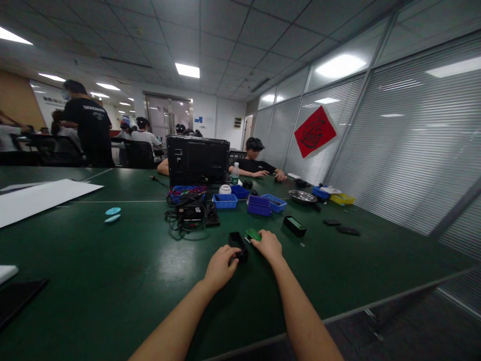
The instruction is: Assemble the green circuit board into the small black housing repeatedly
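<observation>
My left hand [221, 263] is closed on the near left wall of an open black plastic case [236, 239], which rests on the green table. In my right hand [268, 245] is a green circuit board [253, 234], pinched by its right end just beside the case. A pale edge shows beneath the board; I cannot make out what it is. To the right lies a second black case [294, 226] with a green board inside it.
Beyond my hands are blue bins [259, 205], a tangle of cables [184, 218], a metal bowl [302, 196], a water bottle [235, 173] and a large black monitor back [198, 161]. Flat black pieces [348, 230] lie at right. A person [257, 163] sits across the table.
</observation>
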Demonstrator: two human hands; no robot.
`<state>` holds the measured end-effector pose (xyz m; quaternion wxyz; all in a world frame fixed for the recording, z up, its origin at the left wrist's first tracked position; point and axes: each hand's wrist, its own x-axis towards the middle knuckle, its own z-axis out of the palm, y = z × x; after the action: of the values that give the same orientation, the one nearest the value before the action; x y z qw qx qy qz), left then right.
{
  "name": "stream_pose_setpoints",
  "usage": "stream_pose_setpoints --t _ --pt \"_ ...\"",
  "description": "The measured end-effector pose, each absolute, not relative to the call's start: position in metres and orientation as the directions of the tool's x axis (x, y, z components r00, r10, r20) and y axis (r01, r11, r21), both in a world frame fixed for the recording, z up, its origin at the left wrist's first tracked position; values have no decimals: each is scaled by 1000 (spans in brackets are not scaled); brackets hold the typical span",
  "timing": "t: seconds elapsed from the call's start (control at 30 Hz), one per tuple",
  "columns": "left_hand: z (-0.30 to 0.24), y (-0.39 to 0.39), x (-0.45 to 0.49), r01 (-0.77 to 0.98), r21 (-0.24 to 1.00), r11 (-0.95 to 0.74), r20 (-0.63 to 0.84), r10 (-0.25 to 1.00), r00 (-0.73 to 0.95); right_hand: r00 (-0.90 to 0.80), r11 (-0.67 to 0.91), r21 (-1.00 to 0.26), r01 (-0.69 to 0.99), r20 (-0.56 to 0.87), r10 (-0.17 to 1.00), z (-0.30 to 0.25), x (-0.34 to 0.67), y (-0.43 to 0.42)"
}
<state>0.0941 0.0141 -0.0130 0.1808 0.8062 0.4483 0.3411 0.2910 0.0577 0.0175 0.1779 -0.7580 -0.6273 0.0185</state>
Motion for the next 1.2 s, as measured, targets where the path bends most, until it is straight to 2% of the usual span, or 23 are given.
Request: stream_pose_setpoints --t 0.13,0.23,0.37,0.5,0.6,0.7,0.9,1.2 --pt "-8 8 93 533 597 -600 392 798 458 204 -125 -308 943 238 950 12 294 61" --pt "-5 4 94 461 596 -657 381 737 558 258 -97 -401 911 371 892 12 294 63" --pt "-8 5 95 462 614 -640 353 746 565 286 153 -586 796 587 757 19 288 62" --pt "-13 9 97 519 618 -590 335 795 505 186 376 -641 670 634 751 24 274 54" --pt "-14 11 98 533 614 -583 326 801 502 88 397 -601 694 617 782 23 262 49" --pt "-14 10 98 538 610 -582 323 803 501 22 343 -505 792 585 811 22 253 44" --pt "-14 11 99 547 596 -587 326 800 503 27 182 -405 896 459 888 28 247 37" --pt "-12 10 99 555 583 -593 321 796 514 -33 175 -308 935 416 909 24 246 36"
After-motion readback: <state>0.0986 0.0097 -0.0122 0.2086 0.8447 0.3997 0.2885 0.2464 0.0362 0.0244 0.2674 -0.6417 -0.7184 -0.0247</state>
